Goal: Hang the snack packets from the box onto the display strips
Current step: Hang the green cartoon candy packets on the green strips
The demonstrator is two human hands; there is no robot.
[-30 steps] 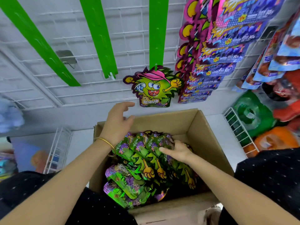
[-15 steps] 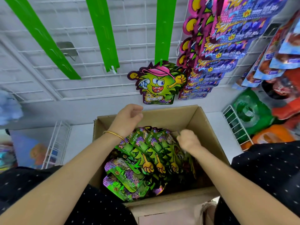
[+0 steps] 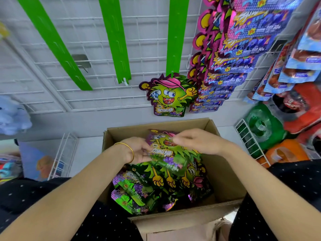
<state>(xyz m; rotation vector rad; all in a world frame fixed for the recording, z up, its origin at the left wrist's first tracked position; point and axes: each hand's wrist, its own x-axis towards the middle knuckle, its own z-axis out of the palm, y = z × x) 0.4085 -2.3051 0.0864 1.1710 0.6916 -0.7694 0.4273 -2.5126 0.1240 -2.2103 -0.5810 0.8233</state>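
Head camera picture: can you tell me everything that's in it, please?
box: one, brown, on the white shelf
boxed packets: many, green and purple, piled in the box
held packet: one, green and purple, above the box
display strips: three, green, on the wire grid
hung packet: one, green, under the right strip
purple packets: many, purple, right of the strips
left hand: one, grips the held packet's left side
right hand: one, pinches its top

Forearms (image 3: 74, 192) bare on both sides. Thin plain gold bangle (image 3: 132, 153) round the wrist of the left hand (image 3: 139, 150). Black garment (image 3: 29, 197) with small scattered white dots, seen at 8 o'clock and again at 4 o'clock, along the frame edges.
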